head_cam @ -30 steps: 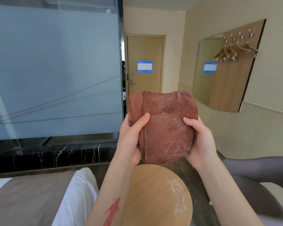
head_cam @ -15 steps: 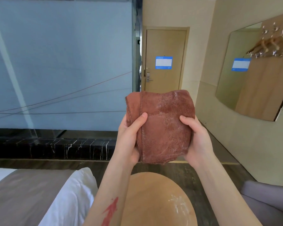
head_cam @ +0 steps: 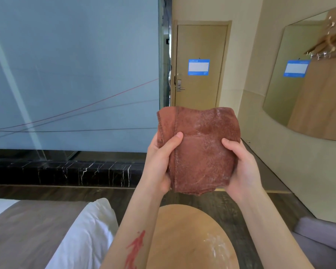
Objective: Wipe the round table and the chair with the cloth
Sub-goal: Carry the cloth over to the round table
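Note:
A folded reddish-brown cloth (head_cam: 199,150) is held up in the air in front of me, dusted with pale powder. My left hand (head_cam: 159,164) grips its left edge with the thumb across the front. My right hand (head_cam: 241,167) grips its right edge. Below the cloth lies the round wooden table (head_cam: 178,239), with a white powdery smear (head_cam: 217,249) on its right part. My forearms cover parts of the tabletop. The grey chair (head_cam: 318,241) shows at the lower right edge, only partly in view.
A bed with a white pillow (head_cam: 85,233) and a brown cover (head_cam: 27,230) sits at the lower left. Beyond are a frosted glass wall (head_cam: 72,74), a black marble ledge (head_cam: 62,173), a closed door (head_cam: 200,65), and a wall mirror (head_cam: 306,82) at right. Dark wood floor surrounds the table.
The view has swung left and slightly up: the door and mirror shifted right, and less of the chair shows. Both hands still hold the cloth in the same grip.

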